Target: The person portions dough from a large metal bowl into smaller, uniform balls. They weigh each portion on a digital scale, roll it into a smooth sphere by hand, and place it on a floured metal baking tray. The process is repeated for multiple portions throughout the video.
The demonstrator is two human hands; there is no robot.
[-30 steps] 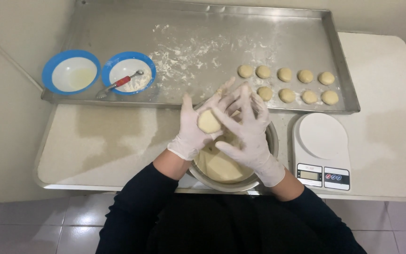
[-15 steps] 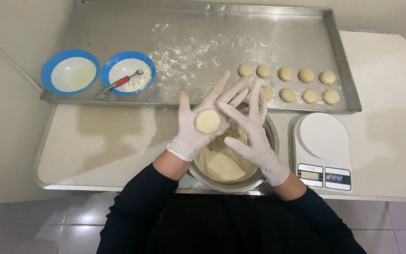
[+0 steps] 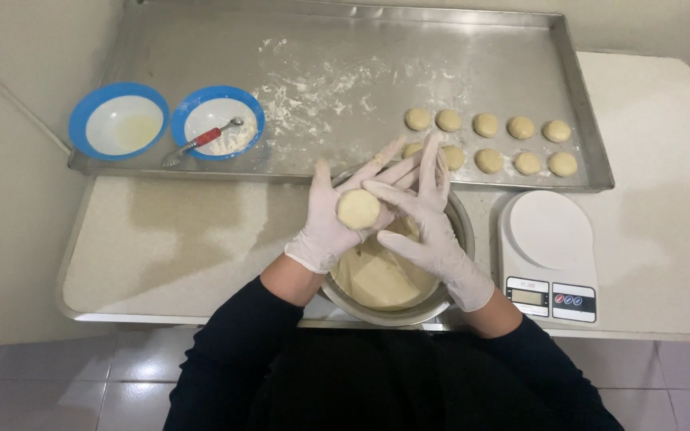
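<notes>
Both hands wear white gloves and meet over a metal bowl point(image 3: 457, 227) of pale dough point(image 3: 377, 279). A flattened round dough disc point(image 3: 358, 209) lies in the palm of my left hand point(image 3: 331, 219), whose fingers are spread. The fingers of my right hand point(image 3: 429, 223) rest against the disc's right edge. Several shaped dough balls point(image 3: 521, 128) lie in two rows on the right part of a large steel tray point(image 3: 201, 48), just behind my hands.
Two blue-rimmed bowls stand at the tray's left end: one point(image 3: 119, 121) holds a pale liquid, the other point(image 3: 217, 121) flour and a red-handled tool point(image 3: 198, 142). Flour is scattered on the tray's middle. A white kitchen scale point(image 3: 549, 251) sits right of the bowl on the counter.
My hands have opened out from around the dough, and the flattened disc now lies exposed on my left palm. My right fingers have shifted off its top to its right edge.
</notes>
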